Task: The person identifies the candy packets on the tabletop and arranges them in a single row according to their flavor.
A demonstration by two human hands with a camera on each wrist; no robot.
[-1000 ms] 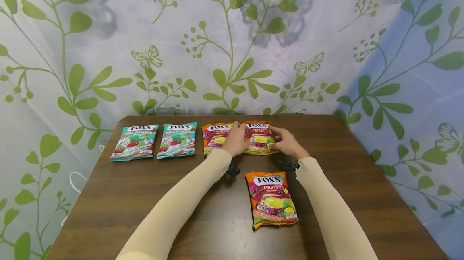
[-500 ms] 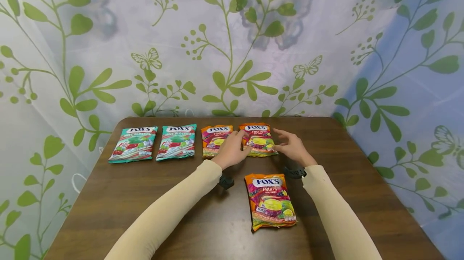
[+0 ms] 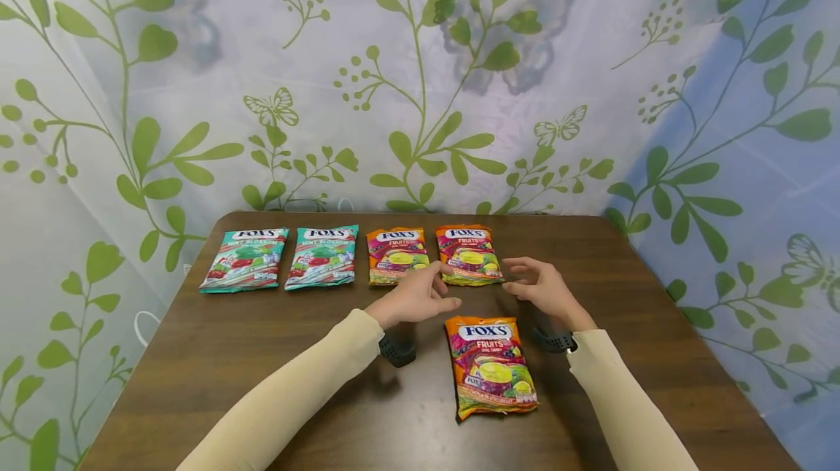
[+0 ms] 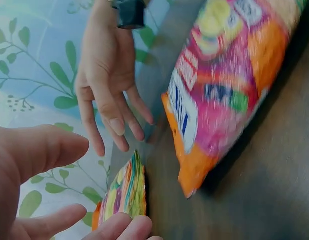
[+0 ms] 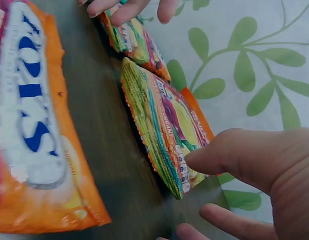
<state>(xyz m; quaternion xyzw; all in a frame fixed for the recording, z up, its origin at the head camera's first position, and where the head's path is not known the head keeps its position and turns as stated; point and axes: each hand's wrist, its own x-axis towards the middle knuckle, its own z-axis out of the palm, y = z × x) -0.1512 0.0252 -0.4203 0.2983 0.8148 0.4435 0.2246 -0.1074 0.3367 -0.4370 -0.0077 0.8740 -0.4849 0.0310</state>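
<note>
My left hand (image 3: 415,294) hovers with relaxed fingers in front of the back-row orange candy bags. It holds nothing. On the right, my other hand (image 3: 546,290) is beside the right end of that row, fingers apart and slightly bent, also holding nothing. Between them lies the rightmost orange Fox's Fruits candy bag (image 3: 469,256), with a second orange candy bag (image 3: 396,255) to its left. A nearer orange candy bag (image 3: 492,367) lies face up below the hands. In the left wrist view, the right hand (image 4: 107,75) hangs free beside this nearer bag.
Two teal Mint Blossom candy bags (image 3: 246,259) (image 3: 321,258) lie at the left of the back row. The brown wooden table (image 3: 216,369) ends at a leaf-patterned curtain (image 3: 367,92). A dark strap (image 3: 397,349) is on the left wrist.
Both hands have let go of the rightmost back-row bag and drawn back toward the near bag. The left hand has also moved left, the right hand slightly right. The bags lie nearly unchanged.
</note>
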